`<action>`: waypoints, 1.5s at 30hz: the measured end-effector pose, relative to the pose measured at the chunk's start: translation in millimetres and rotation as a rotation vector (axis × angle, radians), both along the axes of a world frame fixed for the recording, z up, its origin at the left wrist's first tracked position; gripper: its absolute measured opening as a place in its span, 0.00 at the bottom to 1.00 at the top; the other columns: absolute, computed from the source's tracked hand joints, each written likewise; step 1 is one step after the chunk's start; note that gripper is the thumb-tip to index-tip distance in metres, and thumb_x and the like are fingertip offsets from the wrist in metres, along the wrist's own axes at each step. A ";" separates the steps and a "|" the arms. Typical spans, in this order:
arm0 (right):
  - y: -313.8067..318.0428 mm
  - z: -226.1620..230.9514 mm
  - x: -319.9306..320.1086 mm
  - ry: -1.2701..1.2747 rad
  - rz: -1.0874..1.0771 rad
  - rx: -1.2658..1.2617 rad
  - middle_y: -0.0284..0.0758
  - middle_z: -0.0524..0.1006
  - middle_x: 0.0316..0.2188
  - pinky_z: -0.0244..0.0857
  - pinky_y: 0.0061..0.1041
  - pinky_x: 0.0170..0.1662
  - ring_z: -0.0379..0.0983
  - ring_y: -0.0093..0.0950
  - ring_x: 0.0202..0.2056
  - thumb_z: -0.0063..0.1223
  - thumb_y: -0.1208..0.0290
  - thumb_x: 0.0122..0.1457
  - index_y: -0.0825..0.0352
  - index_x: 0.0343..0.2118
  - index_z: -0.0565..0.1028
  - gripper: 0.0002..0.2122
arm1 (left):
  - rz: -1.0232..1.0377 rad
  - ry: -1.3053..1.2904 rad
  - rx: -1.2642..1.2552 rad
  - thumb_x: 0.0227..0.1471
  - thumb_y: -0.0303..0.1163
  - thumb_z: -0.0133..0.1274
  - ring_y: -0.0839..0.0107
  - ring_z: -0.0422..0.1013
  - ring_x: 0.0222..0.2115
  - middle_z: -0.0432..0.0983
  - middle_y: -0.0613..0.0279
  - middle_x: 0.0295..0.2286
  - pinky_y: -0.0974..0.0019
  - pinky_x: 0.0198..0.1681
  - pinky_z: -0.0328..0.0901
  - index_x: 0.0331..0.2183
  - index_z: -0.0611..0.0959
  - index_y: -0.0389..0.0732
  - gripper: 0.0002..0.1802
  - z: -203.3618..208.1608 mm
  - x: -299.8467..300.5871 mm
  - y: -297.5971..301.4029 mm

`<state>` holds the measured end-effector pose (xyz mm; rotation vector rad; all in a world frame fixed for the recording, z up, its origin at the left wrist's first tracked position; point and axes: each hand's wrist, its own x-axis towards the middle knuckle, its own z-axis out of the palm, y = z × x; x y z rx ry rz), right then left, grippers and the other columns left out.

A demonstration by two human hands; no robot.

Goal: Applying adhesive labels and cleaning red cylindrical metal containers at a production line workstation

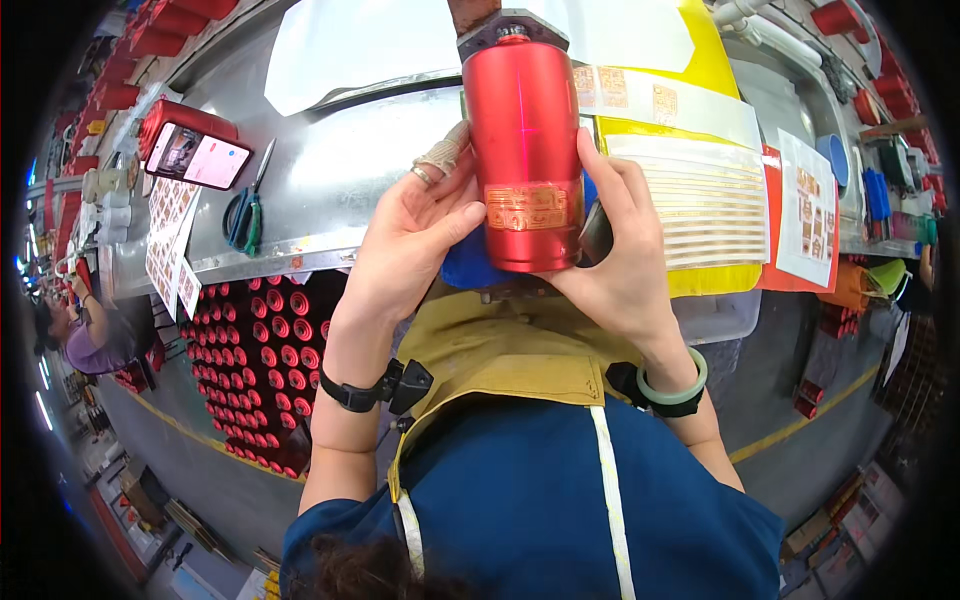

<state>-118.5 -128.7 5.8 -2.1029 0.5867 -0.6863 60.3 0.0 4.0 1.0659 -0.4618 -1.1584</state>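
Note:
A glossy red metal bottle (522,110) lies across the middle, its neck at a dark metal holder (512,28) on the far side and its base toward me. A copper-coloured patterned decal (530,207) sits on its wall near the base, crossed higher up by thin bright pink lines. From the left, my left hand (412,218) grips the bottle with its thumb at the decal's left edge; one finger is wrapped in tape and another wears a ring. Along the other side my right hand (632,232) curls its fingers, with its thumb by the base.
On the left of the metal bench (310,150) are a lit phone (196,158), scissors (243,215) and decal sheets (168,225). A striped white sheet (690,200) lies on yellow material at the right. Many red bottles (260,370) stand stacked below the bench.

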 end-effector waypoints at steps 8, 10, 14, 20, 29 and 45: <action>-0.8 -3.8 -0.5 0.025 0.013 -0.050 0.45 0.70 0.53 0.72 0.38 0.50 0.74 0.44 0.50 0.76 0.73 0.43 0.67 0.68 0.64 0.46 | 0.000 0.187 -0.039 0.54 0.12 0.60 0.61 0.58 0.68 0.57 0.46 0.67 0.58 0.71 0.57 0.69 0.58 0.33 0.46 -2.7 1.0 -1.8; 0.8 -3.0 0.2 0.039 -0.002 -0.076 0.45 0.70 0.53 0.72 0.38 0.50 0.74 0.44 0.51 0.76 0.73 0.43 0.67 0.68 0.64 0.46 | 0.023 0.176 -0.030 0.53 0.13 0.61 0.61 0.59 0.68 0.58 0.46 0.66 0.57 0.71 0.57 0.69 0.58 0.33 0.47 -3.4 -1.1 -1.4; 6.4 0.6 0.4 0.102 -0.031 -0.055 0.46 0.69 0.55 0.72 0.40 0.52 0.72 0.46 0.54 0.77 0.71 0.42 0.65 0.69 0.63 0.48 | 0.159 0.035 0.026 0.51 0.15 0.66 0.63 0.68 0.61 0.66 0.51 0.60 0.59 0.66 0.64 0.67 0.63 0.33 0.46 -1.1 -12.0 3.9; 1.3 4.8 -4.1 0.052 0.017 -0.070 0.44 0.69 0.56 0.72 0.37 0.51 0.73 0.41 0.53 0.79 0.67 0.43 0.65 0.69 0.63 0.48 | 0.210 -0.252 0.060 0.58 0.18 0.62 0.76 0.73 0.44 0.71 0.66 0.41 0.68 0.52 0.70 0.61 0.71 0.33 0.31 4.5 -29.1 4.8; -17.9 4.0 -6.0 -0.161 -0.018 0.911 0.28 0.73 0.39 0.63 0.15 0.39 0.66 0.12 0.33 0.63 0.73 0.64 0.70 0.63 0.69 0.26 | 0.083 -0.218 -0.050 0.62 0.16 0.54 0.80 0.73 0.42 0.71 0.68 0.39 0.71 0.50 0.70 0.60 0.71 0.32 0.26 47.4 -47.1 -4.3; -22.2 1.7 -3.7 -0.090 0.038 0.859 0.25 0.71 0.34 0.64 0.15 0.39 0.66 0.13 0.34 0.66 0.75 0.60 0.69 0.64 0.67 0.30 | 0.207 -0.209 0.107 0.65 0.24 0.53 0.77 0.70 0.36 0.74 0.65 0.37 0.70 0.40 0.66 0.62 0.70 0.32 0.26 15.1 -27.4 6.3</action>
